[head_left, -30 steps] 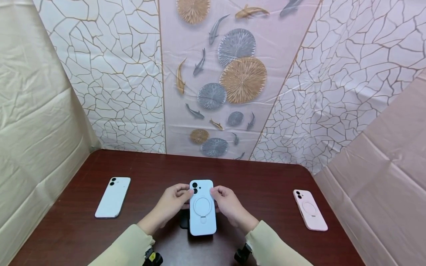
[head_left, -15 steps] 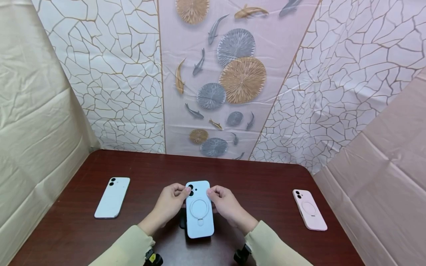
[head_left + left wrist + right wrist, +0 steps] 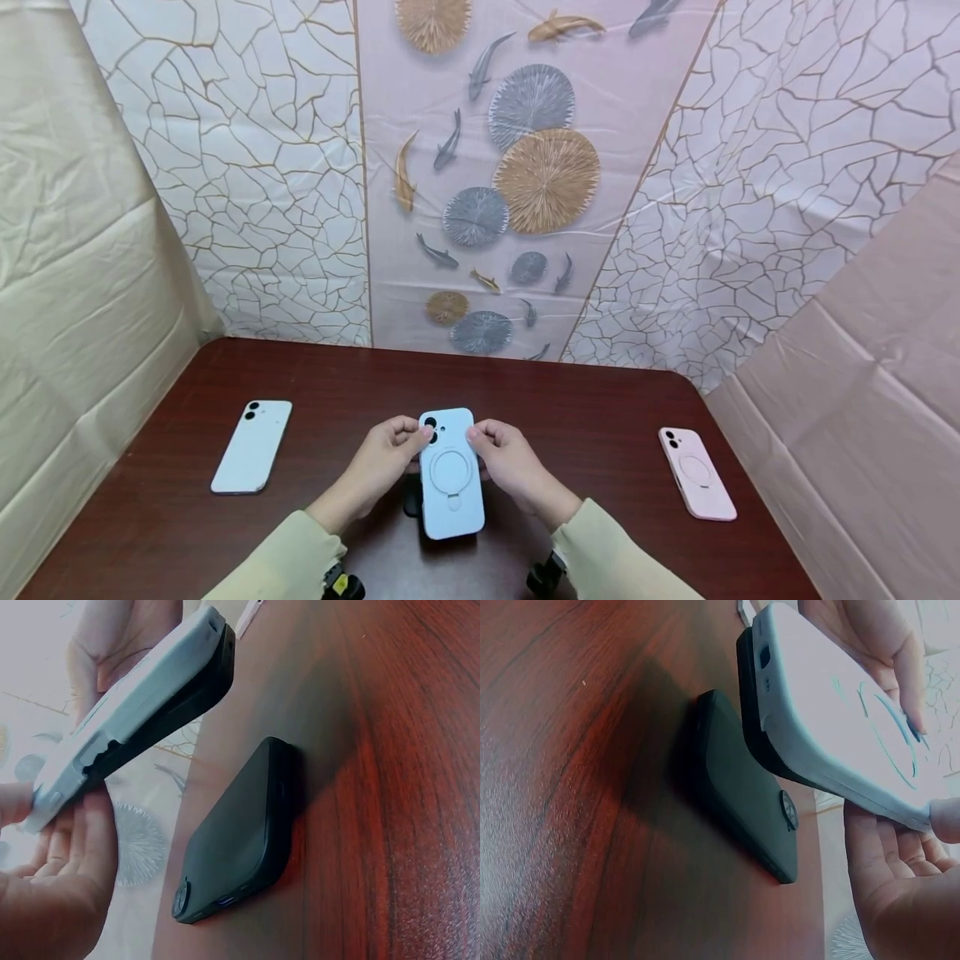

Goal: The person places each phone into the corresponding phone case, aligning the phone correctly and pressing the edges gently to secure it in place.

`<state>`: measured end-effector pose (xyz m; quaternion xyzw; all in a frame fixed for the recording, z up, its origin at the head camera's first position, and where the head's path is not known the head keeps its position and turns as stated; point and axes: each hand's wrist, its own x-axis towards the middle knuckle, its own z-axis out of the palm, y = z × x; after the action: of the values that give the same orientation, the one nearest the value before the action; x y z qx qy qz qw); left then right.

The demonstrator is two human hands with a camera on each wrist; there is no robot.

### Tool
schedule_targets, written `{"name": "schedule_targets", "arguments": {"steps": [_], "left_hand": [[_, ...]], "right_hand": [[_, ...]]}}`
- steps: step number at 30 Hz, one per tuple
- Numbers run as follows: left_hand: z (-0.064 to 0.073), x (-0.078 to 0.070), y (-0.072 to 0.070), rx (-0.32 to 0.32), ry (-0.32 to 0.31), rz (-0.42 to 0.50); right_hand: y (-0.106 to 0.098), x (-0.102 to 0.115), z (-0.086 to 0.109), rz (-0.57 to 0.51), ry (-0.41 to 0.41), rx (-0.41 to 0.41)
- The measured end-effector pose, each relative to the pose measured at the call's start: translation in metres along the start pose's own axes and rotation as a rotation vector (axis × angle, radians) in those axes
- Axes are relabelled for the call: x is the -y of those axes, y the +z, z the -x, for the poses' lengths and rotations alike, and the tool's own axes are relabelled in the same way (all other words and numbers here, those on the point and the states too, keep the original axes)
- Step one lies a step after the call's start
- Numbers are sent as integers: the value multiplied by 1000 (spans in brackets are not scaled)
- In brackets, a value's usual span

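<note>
Over the red-brown table (image 3: 337, 375), at six o'clock in the head view, your left hand (image 3: 381, 460) and right hand (image 3: 516, 467) pinch the pale case (image 3: 454, 517) by its edges. A black slab (image 3: 184, 705) sits tilted, only partly inside.

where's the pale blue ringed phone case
Head view, low centre: the pale blue phone case is held between left hand and right hand, above the reddish wooden table.

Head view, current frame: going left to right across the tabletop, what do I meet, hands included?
White phone → left hand → pale blue phone case held between the hands → right hand → pink phone with a ring on its back.
</note>
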<state>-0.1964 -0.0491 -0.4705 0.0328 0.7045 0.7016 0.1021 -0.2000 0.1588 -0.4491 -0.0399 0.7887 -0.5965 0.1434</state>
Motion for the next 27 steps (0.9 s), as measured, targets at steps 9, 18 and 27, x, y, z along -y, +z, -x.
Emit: {"name": "schedule_targets", "arguments": {"steps": [9, 18, 27], "left_hand": [[3, 4, 0, 173, -30, 9], [4, 13, 1, 252, -49, 25], [6, 13, 3, 210, -2, -53]], "right_hand": [[-1, 1, -1, -61, -3, -37], [-2, 1, -5, -182, 5, -128], [-1, 3, -4, -188, 34, -125]]}}
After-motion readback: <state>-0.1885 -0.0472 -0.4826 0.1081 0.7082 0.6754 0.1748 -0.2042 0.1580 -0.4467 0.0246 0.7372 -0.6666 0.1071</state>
